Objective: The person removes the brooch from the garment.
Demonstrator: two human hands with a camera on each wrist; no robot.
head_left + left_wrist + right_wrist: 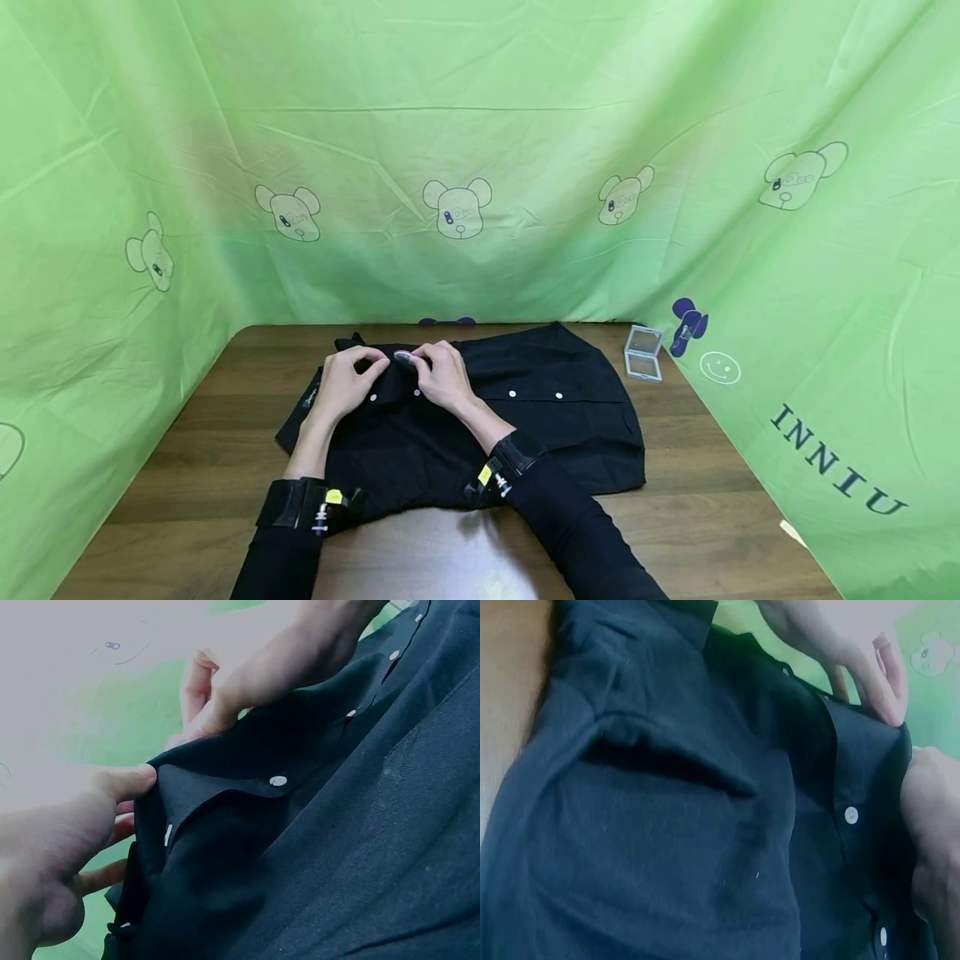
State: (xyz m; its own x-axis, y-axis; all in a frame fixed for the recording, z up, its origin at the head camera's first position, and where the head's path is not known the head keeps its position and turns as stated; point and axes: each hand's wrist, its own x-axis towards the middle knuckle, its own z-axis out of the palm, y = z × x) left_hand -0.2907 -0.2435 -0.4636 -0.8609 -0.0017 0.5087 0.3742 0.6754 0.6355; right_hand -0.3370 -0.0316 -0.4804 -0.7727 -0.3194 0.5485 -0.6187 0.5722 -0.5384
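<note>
A black button-up shirt (570, 442) lies sideways on the table, its white buttons (512, 393) in a row along the placket. My left hand (347, 382) pinches a lifted fold of the front near the collar end, thumb on the near side and fingers behind in the left wrist view. Close beside it, my right hand (445, 377) holds a small, shiny, dark oval piece (403, 357) between thumb and fingers, right at the raised cloth. What kind of piece it is I cannot tell. The lifted edge hides the right fingertips in the left wrist view.
An opened clear plastic case (644, 353) stands at the back right of the wooden table (697, 492). Green cloth (465, 100) printed with bear heads hangs behind and along both sides. A small white strip (792, 533) lies by the right edge.
</note>
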